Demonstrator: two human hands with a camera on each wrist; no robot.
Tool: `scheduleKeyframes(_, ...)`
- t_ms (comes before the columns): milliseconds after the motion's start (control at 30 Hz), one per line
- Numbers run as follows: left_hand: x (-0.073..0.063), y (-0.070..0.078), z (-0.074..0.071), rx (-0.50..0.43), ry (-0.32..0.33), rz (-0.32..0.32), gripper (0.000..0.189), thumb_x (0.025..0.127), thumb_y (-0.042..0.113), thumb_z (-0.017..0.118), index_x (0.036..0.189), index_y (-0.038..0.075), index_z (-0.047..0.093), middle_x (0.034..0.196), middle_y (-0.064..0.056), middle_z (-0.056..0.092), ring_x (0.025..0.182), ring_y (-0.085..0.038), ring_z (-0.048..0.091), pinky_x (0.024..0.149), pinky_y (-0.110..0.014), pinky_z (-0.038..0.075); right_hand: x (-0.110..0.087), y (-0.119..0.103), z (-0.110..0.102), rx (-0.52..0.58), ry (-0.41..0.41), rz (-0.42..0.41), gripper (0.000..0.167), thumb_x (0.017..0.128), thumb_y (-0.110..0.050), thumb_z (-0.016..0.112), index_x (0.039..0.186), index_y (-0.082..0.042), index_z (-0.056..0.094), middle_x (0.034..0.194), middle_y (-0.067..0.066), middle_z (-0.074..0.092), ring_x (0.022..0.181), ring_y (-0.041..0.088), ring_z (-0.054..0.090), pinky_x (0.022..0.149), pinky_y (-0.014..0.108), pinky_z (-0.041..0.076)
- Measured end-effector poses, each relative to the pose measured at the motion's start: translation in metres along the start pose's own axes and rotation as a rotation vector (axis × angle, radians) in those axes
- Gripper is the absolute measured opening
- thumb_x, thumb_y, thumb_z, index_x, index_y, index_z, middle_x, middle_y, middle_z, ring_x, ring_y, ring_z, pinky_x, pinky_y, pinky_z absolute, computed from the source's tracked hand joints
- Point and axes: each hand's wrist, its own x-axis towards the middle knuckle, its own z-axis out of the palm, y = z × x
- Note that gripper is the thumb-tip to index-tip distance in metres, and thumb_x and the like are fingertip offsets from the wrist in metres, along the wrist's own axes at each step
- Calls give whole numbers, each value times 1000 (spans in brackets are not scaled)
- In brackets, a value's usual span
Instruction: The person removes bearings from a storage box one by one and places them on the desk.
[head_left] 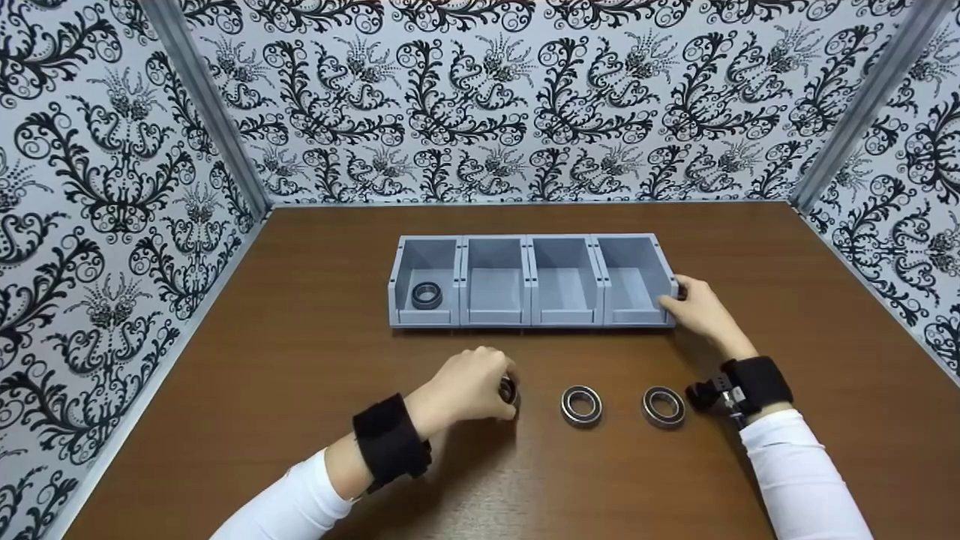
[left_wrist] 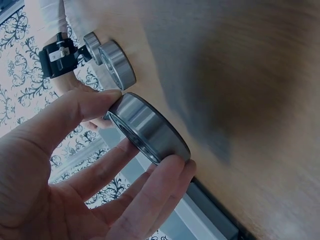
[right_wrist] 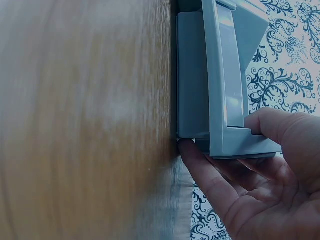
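Observation:
My left hand pinches a steel ball bearing by its rim between thumb and fingers, over the table in front of the bins. Most of that bearing is hidden by the hand in the head view. At the right end of the grey row of bins, my right hand grips the end wall, thumb inside and fingers outside and underneath, as the right wrist view shows. Two more bearings lie flat on the table, a middle bearing and a right-hand bearing. Another, darker-looking bearing sits in the leftmost bin.
The bins stand side by side on a brown wooden table, open toward me with low front lips. Patterned panels enclose the table at the back and both sides, with grey metal posts at the corners.

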Motion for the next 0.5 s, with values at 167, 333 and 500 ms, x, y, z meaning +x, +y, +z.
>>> scheduleKeyframes(167, 0, -1, 4, 1, -3, 3, 23, 68, 17, 80, 91, 13, 77, 91, -2, 72, 81, -17, 66, 64, -32, 52, 0, 0, 0, 0, 2, -6, 43, 94, -5, 55, 130, 17, 52, 116, 35, 64, 87, 8, 58, 71, 11, 44)
scheduleKeyframes(333, -1, -2, 6, 4, -8, 3, 22, 69, 16, 79, 91, 13, 77, 91, -2, 72, 80, -15, 64, 65, -30, 51, 0, 0, 0, 3, 2, -5, 42, 93, -5, 55, 129, 17, 53, 115, 35, 65, 85, 7, 58, 70, 11, 45)
scheduleKeyframes(500, -1, -2, 8, 19, -11, 0, 23, 69, 17, 80, 92, 13, 77, 92, -2, 72, 81, -16, 64, 66, -31, 52, 0, 0, 0, 2, 6, -5, 43, 93, -5, 55, 130, 18, 52, 114, 35, 65, 84, 7, 58, 70, 11, 44)
